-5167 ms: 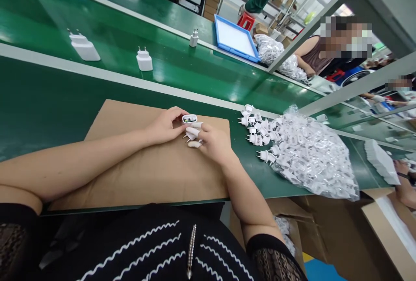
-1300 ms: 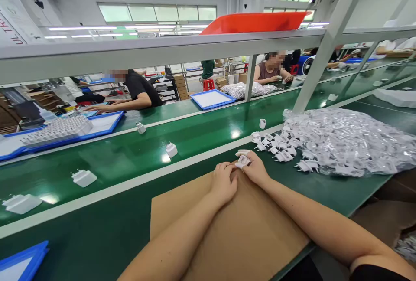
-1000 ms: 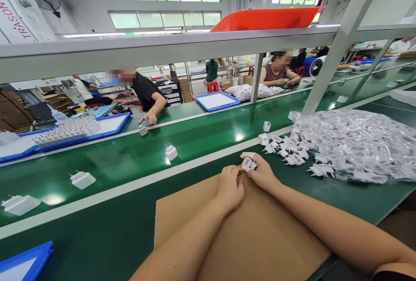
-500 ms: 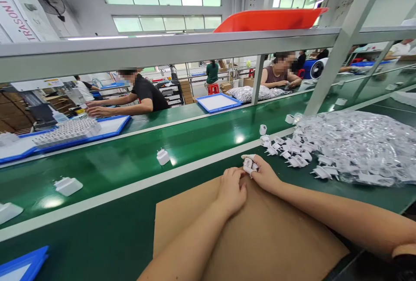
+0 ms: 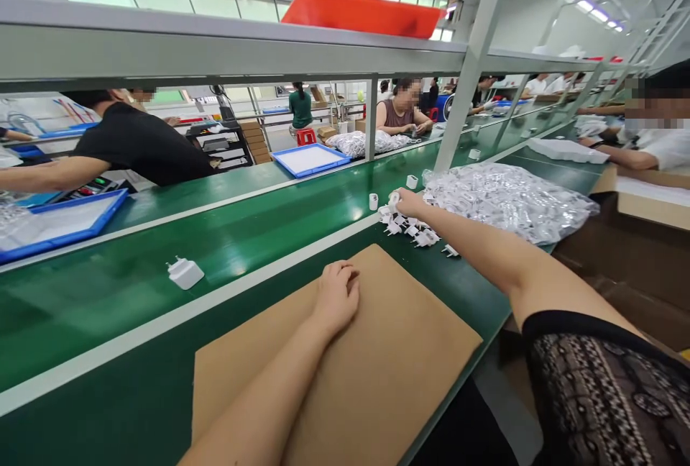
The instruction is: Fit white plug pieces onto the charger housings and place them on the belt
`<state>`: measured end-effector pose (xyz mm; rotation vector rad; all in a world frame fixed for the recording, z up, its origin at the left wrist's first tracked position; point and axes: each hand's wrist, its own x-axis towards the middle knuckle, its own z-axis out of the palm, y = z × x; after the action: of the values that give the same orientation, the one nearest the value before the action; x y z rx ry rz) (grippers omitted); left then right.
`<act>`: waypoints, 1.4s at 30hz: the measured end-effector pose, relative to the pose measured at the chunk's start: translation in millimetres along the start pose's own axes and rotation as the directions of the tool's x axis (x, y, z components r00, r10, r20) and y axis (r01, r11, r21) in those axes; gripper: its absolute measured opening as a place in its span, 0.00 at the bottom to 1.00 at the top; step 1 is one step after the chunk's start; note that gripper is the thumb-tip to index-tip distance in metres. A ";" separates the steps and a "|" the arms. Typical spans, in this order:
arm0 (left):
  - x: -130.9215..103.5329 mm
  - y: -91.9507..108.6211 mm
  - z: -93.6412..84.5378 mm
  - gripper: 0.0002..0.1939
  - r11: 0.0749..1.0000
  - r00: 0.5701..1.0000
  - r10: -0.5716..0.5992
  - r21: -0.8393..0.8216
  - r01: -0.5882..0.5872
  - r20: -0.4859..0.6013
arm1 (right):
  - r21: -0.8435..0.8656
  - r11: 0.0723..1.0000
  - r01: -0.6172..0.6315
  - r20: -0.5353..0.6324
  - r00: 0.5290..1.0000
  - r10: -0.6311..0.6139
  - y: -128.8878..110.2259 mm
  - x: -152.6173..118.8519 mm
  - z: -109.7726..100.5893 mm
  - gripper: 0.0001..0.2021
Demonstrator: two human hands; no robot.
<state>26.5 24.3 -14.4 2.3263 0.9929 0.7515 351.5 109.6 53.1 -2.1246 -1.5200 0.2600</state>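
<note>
My left hand (image 5: 338, 298) rests on a brown cardboard sheet (image 5: 388, 336), its fingers curled inward; whether anything lies under them is hidden. Stretched far forward, my right hand (image 5: 410, 203) is above the near edge of the green belt, with thumb and fingertips closed on a small white plug charger (image 5: 395, 199). White covers seem to sit on those fingertips, so the outline is hard to separate. Just below is a loose pile of white two-pin plug chargers (image 5: 425, 236). Single chargers stand on the belt, one charger (image 5: 374, 201) close to my right hand and another charger (image 5: 186, 273) farther left.
A clear plastic bag (image 5: 507, 200) full of white parts lies right of the pile. Overhead runs a grey shelf rail (image 5: 215, 49) bearing a red tray (image 5: 361, 13). Blue-rimmed trays (image 5: 311, 160) stand across the belt (image 5: 269, 229). Co-workers sit opposite and at right, beside an open carton (image 5: 652, 200).
My right hand has left my left hand and reached out to the charger pile. My left hand stays on the cardboard. The view has swung right, and the belt chargers have shifted.
</note>
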 end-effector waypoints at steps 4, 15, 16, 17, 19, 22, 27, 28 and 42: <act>0.6 -0.1 -0.4 0.10 1.000 1.000 0.004 0.003 -0.004 0.002 | -0.076 0.997 0.029 0.134 0.991 -0.019 -4.9 6.1 22.6 0.20; 0.2 3.5 0.5 0.10 1.000 1.000 0.000 0.013 0.000 0.006 | -0.088 0.951 0.297 0.122 0.951 -0.285 11.8 -61.8 29.8 0.17; 0.1 4.0 0.5 0.10 1.000 1.000 0.000 0.012 0.000 0.008 | -0.079 0.948 0.309 0.116 0.947 -0.299 15.0 -69.9 29.4 0.18; -0.1 4.5 0.4 0.10 1.000 1.000 0.000 0.012 0.000 0.010 | -0.069 0.946 0.315 0.107 0.946 -0.307 17.6 -76.8 29.1 0.18; -0.4 5.3 0.3 0.10 1.000 1.000 -0.003 0.014 0.002 0.015 | -0.047 0.948 0.314 0.083 0.947 -0.310 20.7 -86.2 28.4 0.18; -0.6 5.9 0.2 0.10 1.000 1.000 -0.004 0.021 0.004 0.023 | -0.001 0.955 0.296 0.045 0.954 -0.296 20.7 -91.3 26.0 0.15; -0.3 5.5 0.0 0.10 1.000 1.000 0.004 0.029 -0.005 0.014 | 0.106 0.961 0.257 -0.014 0.966 -0.257 15.4 -88.3 13.6 0.10; -0.4 5.4 0.0 0.10 1.000 1.000 0.007 0.030 -0.008 0.011 | 0.134 0.961 0.243 -0.025 0.970 -0.242 14.0 -87.2 9.9 0.10; -1.3 3.7 -0.3 0.11 0.999 0.999 0.039 0.028 -0.038 -0.015 | 0.832 0.554 -0.015 0.079 0.993 -0.092 -35.8 -91.1 -36.1 0.13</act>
<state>27.3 21.2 -12.2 2.3727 0.9737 0.7772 305.3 23.5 89.6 -1.2947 -1.1268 0.9100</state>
